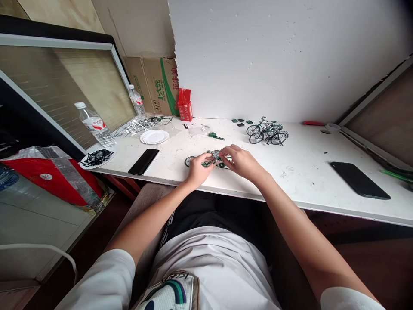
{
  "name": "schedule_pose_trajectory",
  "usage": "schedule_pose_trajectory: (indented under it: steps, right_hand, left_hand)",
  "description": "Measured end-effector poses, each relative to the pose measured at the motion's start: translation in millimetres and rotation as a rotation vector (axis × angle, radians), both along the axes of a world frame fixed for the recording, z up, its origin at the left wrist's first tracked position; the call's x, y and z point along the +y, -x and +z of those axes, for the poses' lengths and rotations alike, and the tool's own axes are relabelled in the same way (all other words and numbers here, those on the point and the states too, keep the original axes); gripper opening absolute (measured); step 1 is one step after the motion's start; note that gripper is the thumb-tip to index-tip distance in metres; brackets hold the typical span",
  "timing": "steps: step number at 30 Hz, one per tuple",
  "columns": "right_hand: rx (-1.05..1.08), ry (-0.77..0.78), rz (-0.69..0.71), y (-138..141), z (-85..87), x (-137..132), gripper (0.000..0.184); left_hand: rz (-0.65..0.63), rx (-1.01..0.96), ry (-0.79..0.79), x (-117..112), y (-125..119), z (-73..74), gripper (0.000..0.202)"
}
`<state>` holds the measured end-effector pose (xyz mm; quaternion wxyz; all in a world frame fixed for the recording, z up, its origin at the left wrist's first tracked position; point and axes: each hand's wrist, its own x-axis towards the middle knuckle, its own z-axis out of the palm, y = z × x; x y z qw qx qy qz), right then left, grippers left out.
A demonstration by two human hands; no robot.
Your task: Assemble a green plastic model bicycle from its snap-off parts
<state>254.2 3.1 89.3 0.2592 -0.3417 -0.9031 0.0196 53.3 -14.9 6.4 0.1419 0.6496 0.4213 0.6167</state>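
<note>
Near the front edge of the white table, a small green model bicycle [189, 161] is between my two hands, partly hidden by the fingers. My left hand [199, 168] grips it from the left, fingers closed on its frame. From the right, my right hand [238, 158] pinches at its middle, fingertips together; whether a separate small part is in that pinch cannot be made out. Just beyond the hands lies a loose green part [215, 136]. Several model bicycles [267, 130], green and black, stand together at the back right.
Small dark green pieces [240, 122] lie by the wall. Left are a phone [143, 162], a white plate [154, 137], part frames [158, 122], water bottles [97, 125], and a plate of black parts [97, 158]. A red box [185, 105] stands behind; another phone [359, 180] lies right.
</note>
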Motion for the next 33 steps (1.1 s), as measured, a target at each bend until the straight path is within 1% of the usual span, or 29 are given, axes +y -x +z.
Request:
schedule_pose_trajectory:
  steps: [5,13,18,25,33]
  right_hand:
    - [-0.039,-0.037,-0.024,4,-0.8,-2,0.015]
    - [-0.044,-0.074,-0.026,7,-6.1,0,0.017]
    - [-0.052,-0.071,-0.034,7,-5.5,-1,0.016]
    - [-0.053,-0.063,-0.066,10,-5.0,-4,0.012]
    - [-0.059,-0.04,-0.093,12,-4.0,-7,0.013]
  left_hand:
    - [0.011,-0.002,-0.005,2,1,-2.8,0.023]
    - [0.018,-0.004,-0.002,2,1,-4.2,0.023]
    - [0.004,0.017,-0.001,0,2,-2.1,0.021]
    - [0.0,0.059,-0.043,-2,2,2.4,0.018]
    - [0.024,0.088,-0.057,-2,3,1.7,0.017]
